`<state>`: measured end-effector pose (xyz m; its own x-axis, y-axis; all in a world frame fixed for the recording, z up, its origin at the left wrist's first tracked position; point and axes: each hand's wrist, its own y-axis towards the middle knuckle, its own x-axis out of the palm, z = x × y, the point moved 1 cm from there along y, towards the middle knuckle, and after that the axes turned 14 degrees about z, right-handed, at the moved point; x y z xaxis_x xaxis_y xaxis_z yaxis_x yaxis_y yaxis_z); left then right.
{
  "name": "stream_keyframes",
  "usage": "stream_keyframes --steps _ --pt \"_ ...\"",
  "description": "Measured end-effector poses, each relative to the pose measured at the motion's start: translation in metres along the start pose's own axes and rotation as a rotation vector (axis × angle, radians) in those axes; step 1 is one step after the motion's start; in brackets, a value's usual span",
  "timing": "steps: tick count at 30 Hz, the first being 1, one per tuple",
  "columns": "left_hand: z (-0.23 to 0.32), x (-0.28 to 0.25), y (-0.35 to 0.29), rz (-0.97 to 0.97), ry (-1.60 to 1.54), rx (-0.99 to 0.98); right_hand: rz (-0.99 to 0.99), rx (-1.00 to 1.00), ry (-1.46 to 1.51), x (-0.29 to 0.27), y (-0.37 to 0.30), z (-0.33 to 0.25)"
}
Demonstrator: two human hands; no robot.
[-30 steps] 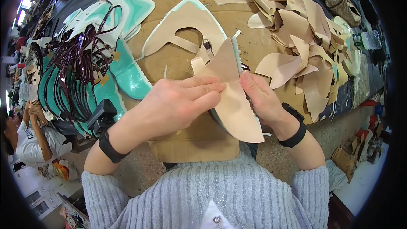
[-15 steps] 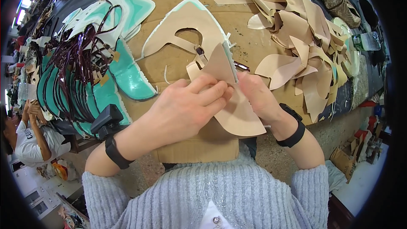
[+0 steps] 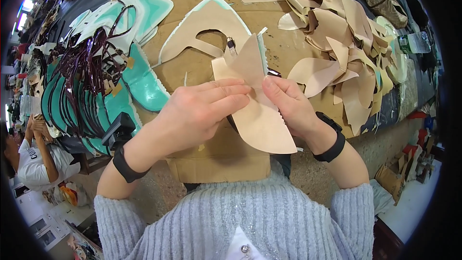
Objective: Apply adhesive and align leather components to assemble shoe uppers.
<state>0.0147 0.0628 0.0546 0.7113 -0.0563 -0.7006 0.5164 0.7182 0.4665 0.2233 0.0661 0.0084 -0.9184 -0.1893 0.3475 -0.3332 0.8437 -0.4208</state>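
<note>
Between my hands is a beige leather piece (image 3: 264, 125), pointed at the top and widening to a rounded lower end. It lies over a turquoise and white backing that shows along its right edge. My left hand (image 3: 197, 108) bears on the middle of the leather, fingers close together and thumb hidden. My right hand (image 3: 291, 108) pinches the right edge, thumb on top and fingertips underneath. Just beyond them, a curved shoe-upper piece (image 3: 207, 17) rests on the cardboard, beige with a white and turquoise border. A dark glossy strap end with a buckle (image 3: 231, 44) sticks out beside the leather.
Brown cardboard (image 3: 178, 84) covers the table. On the left lie turquoise upper pieces (image 3: 142, 79) with dark glossy straps (image 3: 89, 62). A heap of beige leather cutouts (image 3: 346, 43) and a clear plastic bottle (image 3: 414, 43) are on the right. Another person (image 3: 41, 161) sits at far left.
My left hand has shifted slightly left and its fingers have straightened. The right thumb now presses on the leather's edge. The leather piece is turned a little and lies flatter.
</note>
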Motion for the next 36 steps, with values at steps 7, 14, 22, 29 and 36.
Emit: stream_keyframes --steps 7,14,22,29,36 --pt "-0.003 -0.006 0.002 -0.033 -0.008 0.003 -0.027 -0.089 -0.179 -0.006 0.003 -0.001" --pt "-0.004 -0.001 -0.001 -0.084 0.190 0.171 0.017 -0.060 -0.072 -0.002 0.002 -0.001" --pt "-0.002 0.004 0.002 -0.157 0.266 0.195 0.009 -0.139 0.020 0.003 0.003 -0.002" --pt "0.000 -0.002 -0.001 0.193 0.019 -0.157 0.423 -0.393 -0.354 0.007 0.011 -0.002" --pt "0.005 0.021 -0.002 0.220 -0.195 -0.752 0.452 -0.569 -0.416 0.022 0.001 -0.005"
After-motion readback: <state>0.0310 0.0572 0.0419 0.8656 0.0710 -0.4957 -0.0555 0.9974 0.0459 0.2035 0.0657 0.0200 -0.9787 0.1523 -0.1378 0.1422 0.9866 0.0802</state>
